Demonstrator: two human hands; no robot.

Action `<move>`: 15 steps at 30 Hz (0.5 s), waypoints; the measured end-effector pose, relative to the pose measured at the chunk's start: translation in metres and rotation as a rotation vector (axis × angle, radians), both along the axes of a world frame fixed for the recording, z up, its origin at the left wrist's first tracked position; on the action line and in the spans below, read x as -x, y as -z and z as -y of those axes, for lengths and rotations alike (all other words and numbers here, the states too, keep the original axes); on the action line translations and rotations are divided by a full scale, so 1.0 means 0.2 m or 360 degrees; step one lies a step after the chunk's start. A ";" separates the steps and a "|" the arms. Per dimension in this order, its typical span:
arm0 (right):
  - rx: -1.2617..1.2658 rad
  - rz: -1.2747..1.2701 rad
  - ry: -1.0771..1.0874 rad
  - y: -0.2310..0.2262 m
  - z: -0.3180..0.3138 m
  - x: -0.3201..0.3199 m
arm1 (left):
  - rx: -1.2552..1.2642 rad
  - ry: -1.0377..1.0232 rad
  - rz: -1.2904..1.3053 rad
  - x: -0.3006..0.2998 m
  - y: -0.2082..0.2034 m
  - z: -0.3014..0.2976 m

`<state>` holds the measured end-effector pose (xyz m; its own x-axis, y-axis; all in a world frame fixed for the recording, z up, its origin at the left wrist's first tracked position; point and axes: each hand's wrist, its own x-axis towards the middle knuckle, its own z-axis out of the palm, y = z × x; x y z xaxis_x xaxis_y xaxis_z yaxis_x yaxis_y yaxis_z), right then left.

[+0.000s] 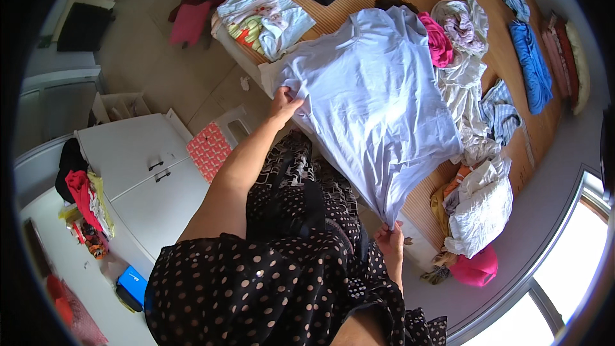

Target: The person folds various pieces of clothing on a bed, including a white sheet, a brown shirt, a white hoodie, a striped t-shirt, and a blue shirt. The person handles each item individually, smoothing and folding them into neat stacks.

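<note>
A pale lavender shirt (375, 90) lies spread over the near side of a bed-like surface with a striped mat (423, 202). My left hand (282, 107) pinches the shirt's left edge, thumb on top. Down at the right, my right hand (389, 238) grips a gathered corner, and the cloth between my hands is pulled into long creases. The shirt's far part rests on the mat, close to a bright pink rolled cloth (437, 40).
White crumpled clothes (464, 93) and a white bundle (483, 208) line the right side. Folded printed cloths (266, 19) lie at the far left. Blue folded fabric (531, 67) sits farther right. A white cabinet (138, 154) and a red patterned stool (209, 152) stand to my left.
</note>
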<state>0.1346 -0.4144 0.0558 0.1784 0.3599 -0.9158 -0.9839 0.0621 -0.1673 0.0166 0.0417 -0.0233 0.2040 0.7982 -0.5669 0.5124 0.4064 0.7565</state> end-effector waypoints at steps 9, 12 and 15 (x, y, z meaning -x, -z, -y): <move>-0.0350 0.0227 0.0399 -0.21 -0.01 -0.03 | 0.0109 0.0578 0.0389 0.21 -0.56 -0.23; -0.0063 0.0009 0.0249 -0.10 0.07 0.09 | 0.0276 0.0613 0.0083 0.28 -0.64 -0.17; 0.0125 -0.0085 0.0427 -0.06 0.03 0.04 | 0.0201 0.0735 0.0021 0.19 -0.61 -0.20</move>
<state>0.1259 -0.4200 0.0683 0.2082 0.2339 -0.9497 -0.9417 0.3102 -0.1300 -0.0204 0.0826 0.0994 0.5289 0.5475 -0.6485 0.6517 0.2276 0.7236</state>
